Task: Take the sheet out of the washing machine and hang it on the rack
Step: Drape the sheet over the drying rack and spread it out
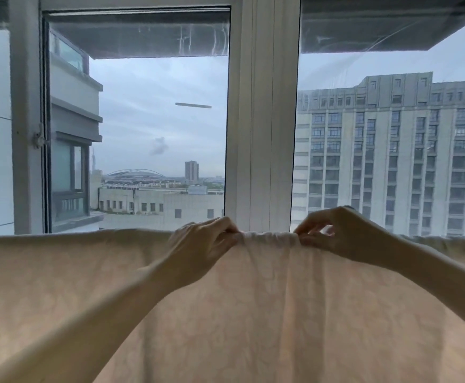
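A pale cream sheet (267, 313) with a faint pattern hangs draped across the whole lower half of the head view, its top fold running level from edge to edge. The rack bar under that fold is hidden by the cloth. My left hand (206, 241) pinches the top fold just left of centre. My right hand (336, 233) pinches it just right of centre. Between the two hands the fabric is bunched into small gathers (270, 237). The washing machine is out of sight.
Directly behind the sheet stands a large window with a white centre frame (261, 120). The left pane's casement (68, 128) is swung outward. Buildings and grey sky lie beyond the glass.
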